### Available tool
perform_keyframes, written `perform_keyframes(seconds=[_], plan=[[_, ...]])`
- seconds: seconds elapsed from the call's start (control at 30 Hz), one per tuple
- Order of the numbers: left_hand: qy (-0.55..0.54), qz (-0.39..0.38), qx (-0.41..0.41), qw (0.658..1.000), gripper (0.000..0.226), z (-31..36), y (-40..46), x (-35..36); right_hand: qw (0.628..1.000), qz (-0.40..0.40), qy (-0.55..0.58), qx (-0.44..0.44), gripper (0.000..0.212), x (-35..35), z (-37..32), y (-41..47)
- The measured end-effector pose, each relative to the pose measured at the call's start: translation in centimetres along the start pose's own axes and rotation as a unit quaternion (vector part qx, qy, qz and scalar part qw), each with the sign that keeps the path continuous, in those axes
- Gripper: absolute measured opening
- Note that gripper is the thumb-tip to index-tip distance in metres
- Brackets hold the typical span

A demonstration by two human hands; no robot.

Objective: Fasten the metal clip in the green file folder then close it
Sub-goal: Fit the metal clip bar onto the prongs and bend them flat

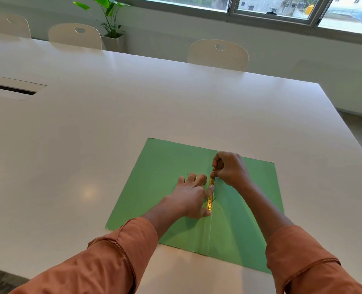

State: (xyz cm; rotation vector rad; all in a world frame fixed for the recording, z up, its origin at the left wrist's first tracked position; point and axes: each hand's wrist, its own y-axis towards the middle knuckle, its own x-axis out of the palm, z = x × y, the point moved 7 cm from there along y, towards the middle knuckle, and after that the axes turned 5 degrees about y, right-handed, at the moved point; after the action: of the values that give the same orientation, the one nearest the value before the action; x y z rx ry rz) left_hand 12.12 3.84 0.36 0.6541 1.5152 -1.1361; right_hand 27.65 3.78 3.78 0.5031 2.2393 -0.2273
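Observation:
The green file folder lies open and flat on the white table, spine running toward me. A gold metal clip sits along the spine in the middle. My left hand presses flat on the left flap with fingers spread, its index finger and thumb touching the clip bar. My right hand is curled over the clip's far end, fingertips pinching a thin prong there. A second thin prong sticks up near the clip's near end.
Several white chairs stand along the table's far side. A potted plant is behind them under the windows. A cable slot is set in the table at the left. The table's right edge drops to the floor.

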Motion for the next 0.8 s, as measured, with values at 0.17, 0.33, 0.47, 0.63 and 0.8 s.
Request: perform_keyframes(seconds=[0.17, 0.33, 0.47, 0.63, 0.8], plan=[[0.001, -0.003, 0.0, 1.0, 0.086, 0.0, 0.0, 0.0, 1.0, -0.006, 0.009, -0.009, 0.033, 0.1, 0.3, 0.2], [0.001, -0.009, 0.001, 1.0, 0.086, 0.0, 0.0, 0.0, 0.999, -0.043, 0.007, -0.032, 0.037, 0.4, 0.1, 0.8], [0.003, -0.01, 0.004, 1.0, 0.087, 0.1, 0.0, 0.0, 0.996, -0.075, -0.016, -0.053, 0.036, 0.4, 0.0, 1.6], [0.006, -0.009, 0.004, 1.0, 0.087, 0.0, 0.0, 0.0, 0.99, -0.116, -0.034, -0.073, 0.038, 0.8, -0.8, 2.5], [0.01, -0.013, 0.003, 1.0, 0.087, 0.1, 0.0, 0.0, 0.986, -0.151, -0.042, -0.063, 0.032, 1.2, -1.1, 3.3]])
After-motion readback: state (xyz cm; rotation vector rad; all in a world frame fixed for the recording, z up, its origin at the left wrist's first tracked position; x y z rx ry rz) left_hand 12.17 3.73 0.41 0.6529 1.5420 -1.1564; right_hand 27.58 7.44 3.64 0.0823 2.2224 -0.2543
